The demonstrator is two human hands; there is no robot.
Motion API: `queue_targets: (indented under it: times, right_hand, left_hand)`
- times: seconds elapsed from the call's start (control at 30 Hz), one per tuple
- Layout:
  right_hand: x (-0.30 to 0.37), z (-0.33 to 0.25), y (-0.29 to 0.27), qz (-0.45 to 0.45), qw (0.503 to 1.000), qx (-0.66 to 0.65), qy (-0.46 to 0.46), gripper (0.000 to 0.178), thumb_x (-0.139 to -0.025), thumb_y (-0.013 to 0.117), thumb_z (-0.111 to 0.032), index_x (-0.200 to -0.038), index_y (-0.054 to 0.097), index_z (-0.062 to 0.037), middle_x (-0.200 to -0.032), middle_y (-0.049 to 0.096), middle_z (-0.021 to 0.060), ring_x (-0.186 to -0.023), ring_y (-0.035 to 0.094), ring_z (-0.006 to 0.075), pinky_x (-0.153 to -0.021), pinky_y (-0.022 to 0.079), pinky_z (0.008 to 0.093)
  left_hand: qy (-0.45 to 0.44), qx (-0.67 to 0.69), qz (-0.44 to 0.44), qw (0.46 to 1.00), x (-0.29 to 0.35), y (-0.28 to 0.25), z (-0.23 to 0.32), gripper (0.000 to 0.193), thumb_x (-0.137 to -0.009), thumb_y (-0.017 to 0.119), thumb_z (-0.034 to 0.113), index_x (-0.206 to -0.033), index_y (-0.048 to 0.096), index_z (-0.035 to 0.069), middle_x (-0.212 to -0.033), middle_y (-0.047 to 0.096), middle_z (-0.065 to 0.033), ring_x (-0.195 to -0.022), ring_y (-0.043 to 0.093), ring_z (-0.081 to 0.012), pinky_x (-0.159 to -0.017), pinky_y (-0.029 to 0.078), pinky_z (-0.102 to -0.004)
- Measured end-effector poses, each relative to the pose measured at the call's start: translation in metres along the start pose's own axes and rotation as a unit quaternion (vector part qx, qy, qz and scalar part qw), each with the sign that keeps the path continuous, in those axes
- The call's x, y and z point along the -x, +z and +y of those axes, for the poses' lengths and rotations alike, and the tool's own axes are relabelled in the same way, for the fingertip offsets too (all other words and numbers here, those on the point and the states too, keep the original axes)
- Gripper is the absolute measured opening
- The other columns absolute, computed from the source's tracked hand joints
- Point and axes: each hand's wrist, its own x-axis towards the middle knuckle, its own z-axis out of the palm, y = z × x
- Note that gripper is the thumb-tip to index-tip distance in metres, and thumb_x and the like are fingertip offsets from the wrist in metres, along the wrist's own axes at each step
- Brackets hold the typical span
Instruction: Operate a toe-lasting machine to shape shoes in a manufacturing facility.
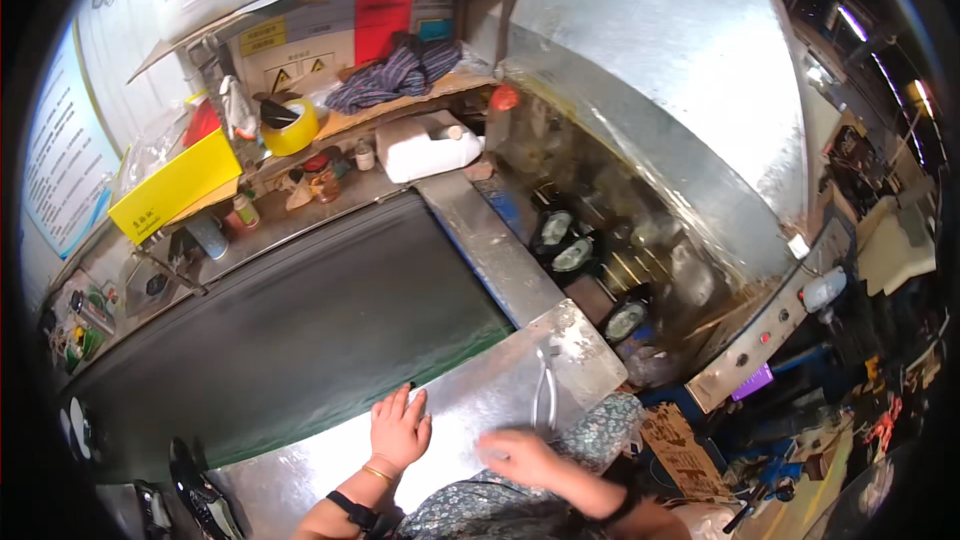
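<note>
My left hand (398,428) lies palm down on the bare metal ledge (480,380), its fingers stretched toward the dark conveyor belt (330,310). Just at its fingertips is a small black piece (411,385), too small to name. My right hand (518,457) hovers over the ledge's near edge, close to my patterned clothing; its fingers look bent and a little blurred, and whether anything is between them does not show. To the right of it, a pair of pliers (544,390) with pale handles rests on the ledge.
Black shoes (200,490) stand at the lower left. Shoe-like dark items with pale insides (573,255) sit beneath a large metal hood (660,50). Behind the belt, a shelf holds a yellow box (175,195), a tape roll (292,130) and a white jug (430,148). A control panel (765,340) stands right.
</note>
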Motion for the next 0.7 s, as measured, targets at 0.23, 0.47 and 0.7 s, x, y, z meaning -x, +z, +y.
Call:
queue_targets:
  times: [0.23,0.47,0.7]
  right_hand:
    - [0.11,0.02,0.016,0.162,0.97,0.172,-0.066,0.022,-0.084,0.068,-0.013,-0.103,0.069,-0.0037,-0.11,0.068,0.0109,-0.105,0.062,0.0274,-0.091,0.051,0.0377]
    - [0.103,0.012,0.02,0.235,0.947,0.187,-0.113,0.023,-0.08,0.067,-0.006,-0.103,0.067,-0.0034,-0.106,0.067,0.0101,-0.103,0.062,0.029,-0.09,0.051,0.0387]
    - [0.113,0.006,0.024,0.262,0.932,0.223,-0.114,0.022,-0.081,0.067,-0.008,-0.103,0.066,-0.0036,-0.111,0.065,0.0092,-0.108,0.059,0.0286,-0.093,0.05,0.0386]
  left_hand:
    - [-0.163,0.584,-0.129,0.785,-0.057,-0.028,0.061,0.043,-0.094,0.057,0.023,-0.132,0.056,0.003,-0.144,0.047,-0.0194,-0.136,0.04,-0.0301,-0.114,0.027,-0.0422]
    - [0.247,0.854,-0.339,0.307,-0.105,-0.244,0.228,0.072,-0.094,0.05,0.053,-0.14,0.043,-0.002,-0.15,0.031,-0.0247,-0.143,0.021,-0.0363,-0.116,0.013,-0.0495]
    - [0.332,0.843,-0.315,0.284,-0.087,-0.272,0.263,0.045,-0.092,0.056,0.035,-0.124,0.055,0.003,-0.129,0.046,-0.0154,-0.121,0.037,-0.0273,-0.1,0.028,-0.0399]
